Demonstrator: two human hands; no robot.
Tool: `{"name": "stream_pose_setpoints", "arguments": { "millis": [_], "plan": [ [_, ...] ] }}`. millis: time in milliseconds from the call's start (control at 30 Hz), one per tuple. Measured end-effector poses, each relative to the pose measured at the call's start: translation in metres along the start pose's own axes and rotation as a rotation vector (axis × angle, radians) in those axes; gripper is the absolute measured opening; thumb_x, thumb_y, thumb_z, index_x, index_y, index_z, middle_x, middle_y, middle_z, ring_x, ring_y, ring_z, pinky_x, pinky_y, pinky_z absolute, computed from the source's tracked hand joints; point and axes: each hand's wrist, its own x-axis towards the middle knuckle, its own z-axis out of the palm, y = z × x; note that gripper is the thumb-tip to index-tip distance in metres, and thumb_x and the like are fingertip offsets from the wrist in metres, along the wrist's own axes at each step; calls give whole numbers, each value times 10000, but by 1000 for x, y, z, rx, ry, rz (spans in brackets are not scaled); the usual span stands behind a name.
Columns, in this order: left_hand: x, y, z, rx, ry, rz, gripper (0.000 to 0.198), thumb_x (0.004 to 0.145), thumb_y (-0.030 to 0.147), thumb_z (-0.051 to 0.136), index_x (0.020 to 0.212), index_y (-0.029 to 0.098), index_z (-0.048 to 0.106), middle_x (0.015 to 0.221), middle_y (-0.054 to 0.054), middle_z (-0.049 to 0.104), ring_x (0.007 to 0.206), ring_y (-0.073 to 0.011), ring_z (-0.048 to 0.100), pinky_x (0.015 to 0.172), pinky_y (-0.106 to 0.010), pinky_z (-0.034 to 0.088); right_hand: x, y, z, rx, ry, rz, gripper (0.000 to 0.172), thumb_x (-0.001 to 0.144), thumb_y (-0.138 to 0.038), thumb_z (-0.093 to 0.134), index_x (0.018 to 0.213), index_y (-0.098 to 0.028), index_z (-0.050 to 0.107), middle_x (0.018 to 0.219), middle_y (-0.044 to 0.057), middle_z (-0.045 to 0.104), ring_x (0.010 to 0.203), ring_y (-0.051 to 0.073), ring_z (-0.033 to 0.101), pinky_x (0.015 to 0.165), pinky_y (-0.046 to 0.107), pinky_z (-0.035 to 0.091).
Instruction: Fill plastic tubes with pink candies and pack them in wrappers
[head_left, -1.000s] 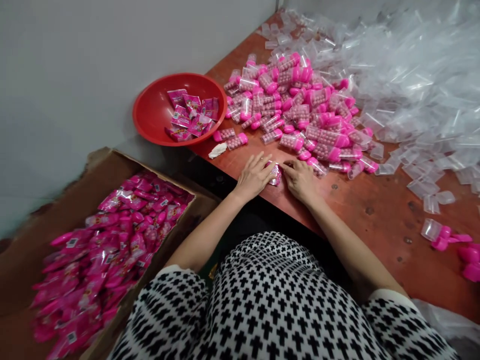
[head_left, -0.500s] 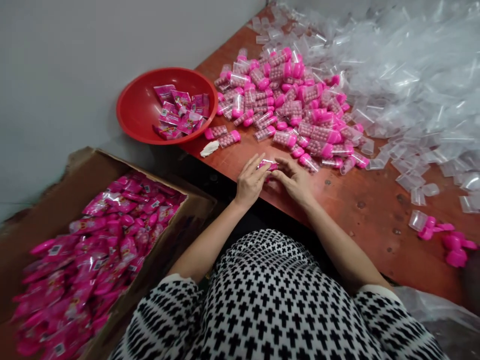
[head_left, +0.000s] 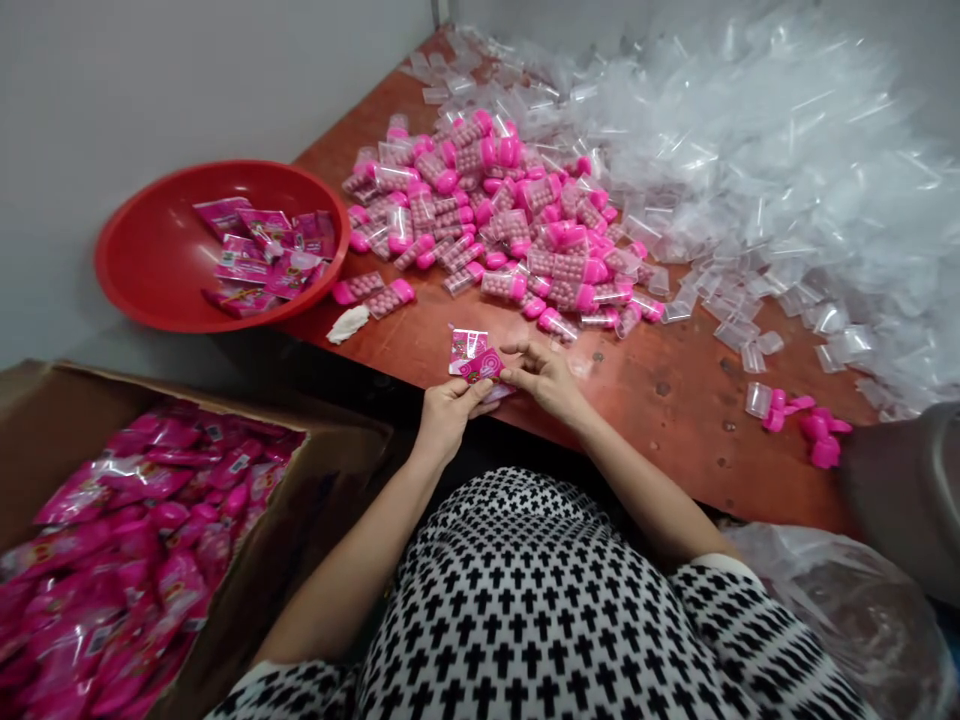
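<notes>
Head view: left hand at about 6 o'clock, fingers curled narrow under a pink foil sachet, thumb on top, holding it. Right hand just beside it, fingertips pinched narrow on the sachet's right edge. A second sachet sits right behind the first, against the left hand's thumb; hard to tell if it is joined to it. Both hands are just over the edge of an orange-red table. At 12 o'clock, a heap of clear tubes with pink caps, filled with pink beads. From 1 to 3 o'clock, a mass of empty clear tubes. Loose pink caps at 3 o'clock. Red plastic basin at 10 o'clock holds pink packets. White crumpled tissue near its rim. Cardboard box at 8 o'clock, full of pink sachets. Clear plastic bag at 4 o'clock.
</notes>
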Motion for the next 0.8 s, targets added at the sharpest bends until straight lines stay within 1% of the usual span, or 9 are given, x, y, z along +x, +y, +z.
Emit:
{"name": "stream_pose_setpoints", "arguments": {
  "millis": [67, 133, 233, 300, 400, 567, 667, 733, 800],
  "plan": [
    [-2, 0, 1, 13, 45, 4, 394, 457, 405, 935, 589, 99, 724, 658, -58, 727, 614, -149, 701, 644, -255, 620, -1, -6, -13, -288, 86, -92, 317, 811, -412, 661, 1041, -196, 645, 851, 32, 715, 749, 174, 652, 713, 319, 530],
    [-3, 0, 2, 21, 70, -2, 391, 460, 393, 932, 595, 89, 727, 646, -69, 725, 597, -149, 698, 629, -247, 615, 1, -14, -31, -664, 248, -190, 279, 876, -382, 588, 1052, -183, 676, 987, 94, 718, 887, 221, 650, 826, 375, 518],
    [-4, 0, 4, -1, 82, -24, 381, 458, 356, 932, 616, 75, 729, 655, -80, 728, 588, -146, 694, 609, -238, 605, 10, -25, -54, -1130, 408, -177, 333, 934, -336, 497, 1132, -141, 682, 1117, 175, 682, 1043, 299, 602, 916, 456, 471],
    [-3, 1, 7, -45, 99, -51, 364, 455, 318, 935, 606, 71, 714, 648, -74, 722, 569, -137, 681, 580, -232, 596, 16, -30, -63, -1301, 388, -90, 358, 946, -333, 467, 1136, -124, 686, 1132, 204, 665, 1054, 332, 589, 885, 475, 471],
    [-2, 2, 10, -127, 120, -107, 329, 483, 257, 930, 622, 68, 700, 641, -66, 713, 551, -133, 668, 545, -230, 584, 22, -33, -68, -1393, 284, 7, 341, 932, -366, 490, 1053, -129, 704, 1087, 207, 671, 1026, 342, 595, 834, 459, 479],
    [-1, 3, 12, -249, 143, -167, 249, 608, 185, 887, 637, 79, 664, 622, -46, 692, 525, -116, 647, 503, -207, 554, 12, -34, -68, -1235, 312, 83, 329, 810, -411, 680, 1018, -159, 645, 970, 142, 706, 928, 308, 635, 788, 431, 489],
    [0, 6, 14, -350, 164, -196, 205, 681, 167, 849, 673, 93, 659, 627, -41, 693, 543, -125, 667, 510, -200, 552, -12, -30, -52, -755, 352, 10, 355, 771, -484, 712, 950, -196, 606, 822, 55, 685, 740, 227, 643, 682, 370, 511],
    [0, 8, 17, -425, 191, -217, 186, 711, 164, 831, 693, 108, 654, 636, -33, 697, 572, -137, 686, 534, -207, 560, -34, -26, -33, -347, 346, -21, 382, 757, -504, 725, 961, -217, 579, 785, 19, 666, 649, 186, 635, 566, 319, 515],
    [1, 8, 21, -490, 209, -236, 180, 727, 162, 821, 702, 117, 648, 665, -33, 708, 599, -145, 697, 577, -226, 576, -54, -21, -12, -99, 343, -2, 385, 743, -470, 757, 979, -231, 569, 766, -1, 661, 610, 168, 639, 506, 296, 528]
  ]
}}
